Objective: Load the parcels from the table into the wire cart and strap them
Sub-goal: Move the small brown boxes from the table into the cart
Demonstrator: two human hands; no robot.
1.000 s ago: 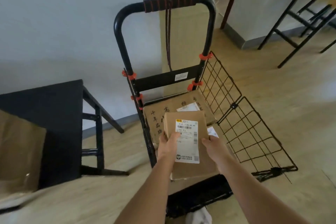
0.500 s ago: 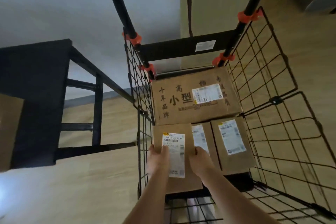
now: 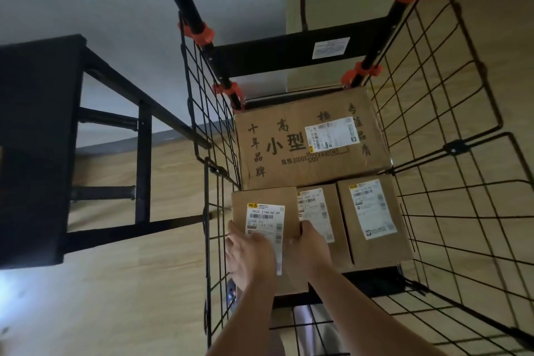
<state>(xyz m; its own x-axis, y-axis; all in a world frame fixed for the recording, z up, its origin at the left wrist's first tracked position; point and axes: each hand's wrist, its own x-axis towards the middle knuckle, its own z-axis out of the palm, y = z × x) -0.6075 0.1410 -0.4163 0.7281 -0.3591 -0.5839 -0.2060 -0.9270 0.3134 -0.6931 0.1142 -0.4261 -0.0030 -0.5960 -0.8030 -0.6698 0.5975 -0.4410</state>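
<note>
The large carton [image 3: 289, 159] bears printed 小型, a column reading 十年品牌, and a line with 2000X. The white label [image 3: 264, 220] on the small parcel [image 3: 260, 197] reads 9020 1148-00 A9. The other labels are too blurred to read.

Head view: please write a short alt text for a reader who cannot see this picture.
The left hand and the right hand hold a small brown cardboard parcel with a white label at the near left corner of a black wire cart. A large printed cardboard box and two smaller labelled cardboard boxes lie inside. A black table stands to the left.
</note>
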